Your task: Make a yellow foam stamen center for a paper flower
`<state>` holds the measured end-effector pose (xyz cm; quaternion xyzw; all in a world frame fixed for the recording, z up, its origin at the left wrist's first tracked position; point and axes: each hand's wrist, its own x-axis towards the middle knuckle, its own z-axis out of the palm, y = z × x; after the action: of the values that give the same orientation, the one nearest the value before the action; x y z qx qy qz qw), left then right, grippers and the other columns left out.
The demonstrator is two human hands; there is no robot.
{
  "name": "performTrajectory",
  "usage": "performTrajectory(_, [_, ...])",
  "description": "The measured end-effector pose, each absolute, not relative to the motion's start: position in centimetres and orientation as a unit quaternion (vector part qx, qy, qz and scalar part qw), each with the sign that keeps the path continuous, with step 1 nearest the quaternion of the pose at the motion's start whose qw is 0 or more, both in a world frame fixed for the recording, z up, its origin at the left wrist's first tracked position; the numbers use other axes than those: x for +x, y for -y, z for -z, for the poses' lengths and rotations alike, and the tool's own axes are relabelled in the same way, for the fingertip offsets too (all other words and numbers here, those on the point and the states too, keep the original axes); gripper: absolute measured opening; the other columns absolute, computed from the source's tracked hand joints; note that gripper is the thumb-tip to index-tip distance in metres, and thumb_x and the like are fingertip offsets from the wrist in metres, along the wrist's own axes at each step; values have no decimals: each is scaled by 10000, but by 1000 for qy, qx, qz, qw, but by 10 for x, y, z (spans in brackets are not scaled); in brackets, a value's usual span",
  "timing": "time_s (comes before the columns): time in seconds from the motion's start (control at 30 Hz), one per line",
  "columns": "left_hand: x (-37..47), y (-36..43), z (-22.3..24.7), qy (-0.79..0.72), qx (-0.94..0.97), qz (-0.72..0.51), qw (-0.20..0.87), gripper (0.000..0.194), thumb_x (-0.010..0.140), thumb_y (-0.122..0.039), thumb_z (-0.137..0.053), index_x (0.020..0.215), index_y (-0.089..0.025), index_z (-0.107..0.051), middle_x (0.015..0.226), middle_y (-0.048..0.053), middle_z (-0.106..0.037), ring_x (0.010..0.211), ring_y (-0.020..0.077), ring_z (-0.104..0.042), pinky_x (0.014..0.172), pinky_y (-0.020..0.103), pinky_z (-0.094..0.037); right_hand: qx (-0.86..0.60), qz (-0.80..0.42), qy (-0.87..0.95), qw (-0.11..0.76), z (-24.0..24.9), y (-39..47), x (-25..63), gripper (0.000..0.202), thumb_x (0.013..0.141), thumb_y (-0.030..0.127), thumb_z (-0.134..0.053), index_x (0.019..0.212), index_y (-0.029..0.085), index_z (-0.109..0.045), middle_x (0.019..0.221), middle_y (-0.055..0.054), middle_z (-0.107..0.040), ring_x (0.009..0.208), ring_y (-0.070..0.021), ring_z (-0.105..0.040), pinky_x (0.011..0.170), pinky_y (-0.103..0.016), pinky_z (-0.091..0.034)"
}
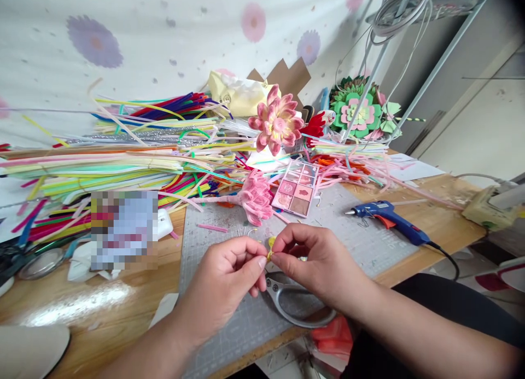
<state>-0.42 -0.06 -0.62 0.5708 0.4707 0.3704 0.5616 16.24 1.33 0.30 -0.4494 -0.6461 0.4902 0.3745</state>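
A small yellow piece is pinched between the fingertips of both hands, above the grey cutting mat. My left hand grips its lower end with thumb and forefinger. From the right, my right hand holds it too, its fingers bent together. Metal scissors lie on the mat just below the hands, partly hidden by them. Behind the hands rest a pink fuzzy flower with a pale stem and an open makeup palette. A larger pink flower with a yellow centre stands farther back.
On the right lies a blue glue gun, its black cord running over the table edge. Bundles of coloured pipe cleaners fill the back left. A power strip sits at far right.
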Motion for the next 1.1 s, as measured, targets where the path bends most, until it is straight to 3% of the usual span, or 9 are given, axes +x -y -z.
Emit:
performTrajectory(0.37, [-4, -1, 5, -472, 593, -374, 535, 145, 831, -239, -543, 709, -179, -593, 530, -41, -586, 487, 92, -514, 485, 202, -414, -380, -278, 774, 423, 0, -8, 164, 106, 739, 55, -607, 719, 157, -627, 692, -7, -630, 645, -105, -580, 600, -221, -452])
performTrajectory(0.67, [-5, 1, 5, -464, 576, -377, 558, 160, 842, -218, -532, 695, -182, -584, 520, -59, -568, 484, 79, -497, 486, 185, -399, -315, -234, 803, 449, 5, -6, 166, 87, 817, 95, -585, 828, 165, -635, 774, -39, -631, 706, -115, -593, 624, -231, -486])
performTrajectory(1.1, [-6, -2, 4, -411, 512, -360, 663, 193, 843, -287, -576, 715, -153, -630, 546, -9, -624, 502, 90, -514, 477, 194, -387, -257, -75, 873, 408, 4, -10, 177, 113, 797, 81, -565, 836, 131, -658, 817, -86, -648, 680, -145, -593, 580, -257, -486])
